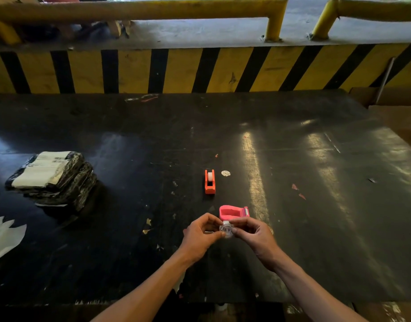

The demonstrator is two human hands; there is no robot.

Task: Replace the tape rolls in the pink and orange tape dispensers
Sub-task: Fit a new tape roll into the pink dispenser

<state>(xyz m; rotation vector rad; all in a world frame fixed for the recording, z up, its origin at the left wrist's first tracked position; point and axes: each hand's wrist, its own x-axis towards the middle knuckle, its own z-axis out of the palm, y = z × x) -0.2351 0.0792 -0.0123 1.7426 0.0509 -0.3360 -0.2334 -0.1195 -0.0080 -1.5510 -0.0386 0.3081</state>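
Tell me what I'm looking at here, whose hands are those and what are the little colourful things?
A camera worn on a person's head took this, so you see their own arms reaching out. The left hand and right hand pinch a small clear tape roll between them. Just beyond sits the pink tape dispenser, with its hollow empty. Farther away stands the orange tape dispenser, with a white roll in it. On the left of the dark table lies a stack of wrapped parcels.
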